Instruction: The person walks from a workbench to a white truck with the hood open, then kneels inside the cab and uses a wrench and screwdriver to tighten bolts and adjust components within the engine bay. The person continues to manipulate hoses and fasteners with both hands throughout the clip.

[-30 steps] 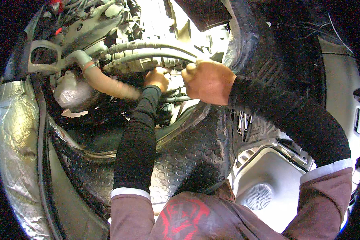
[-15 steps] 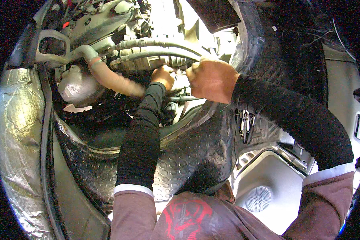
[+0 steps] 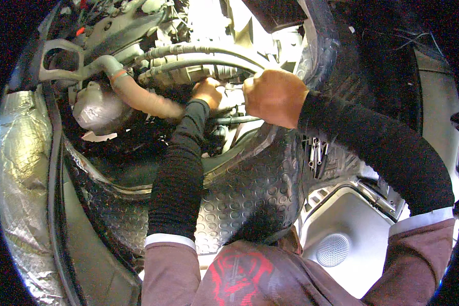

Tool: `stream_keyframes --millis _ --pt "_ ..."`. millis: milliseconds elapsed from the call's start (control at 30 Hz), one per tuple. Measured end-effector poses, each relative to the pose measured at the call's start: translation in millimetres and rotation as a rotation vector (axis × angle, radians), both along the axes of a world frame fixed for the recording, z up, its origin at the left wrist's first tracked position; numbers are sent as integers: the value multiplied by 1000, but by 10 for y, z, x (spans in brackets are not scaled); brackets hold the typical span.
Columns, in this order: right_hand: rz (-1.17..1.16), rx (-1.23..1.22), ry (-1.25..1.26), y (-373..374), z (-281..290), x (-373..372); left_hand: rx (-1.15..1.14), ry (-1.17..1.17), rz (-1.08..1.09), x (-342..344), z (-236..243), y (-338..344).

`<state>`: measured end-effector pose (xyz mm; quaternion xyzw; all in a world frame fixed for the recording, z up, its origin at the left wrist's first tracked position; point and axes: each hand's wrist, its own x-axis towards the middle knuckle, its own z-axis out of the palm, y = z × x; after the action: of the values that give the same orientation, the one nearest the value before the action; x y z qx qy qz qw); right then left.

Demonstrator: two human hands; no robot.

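Shirt print [image 3: 239, 275], red — left hand [image 3: 207, 94], right hand [image 3: 275, 98] near 2 hoses [image 3: 204, 49]

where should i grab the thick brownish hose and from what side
Grip the brownish hose around its middle, below the orange band, probably from above: that thick, round stretch lies uncovered, while its lower end is close to the left black sleeve.
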<state>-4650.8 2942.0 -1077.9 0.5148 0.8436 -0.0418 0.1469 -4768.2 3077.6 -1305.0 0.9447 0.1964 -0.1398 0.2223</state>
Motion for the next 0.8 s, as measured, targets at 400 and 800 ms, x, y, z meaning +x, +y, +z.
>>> stream_keyframes --millis 400,800 --pt "-611 -477 233 273 48 28 -171 -57 102 1 131 -22" --pt "-392 -82 43 60 -40 -54 -353 -4 302 1 155 44"
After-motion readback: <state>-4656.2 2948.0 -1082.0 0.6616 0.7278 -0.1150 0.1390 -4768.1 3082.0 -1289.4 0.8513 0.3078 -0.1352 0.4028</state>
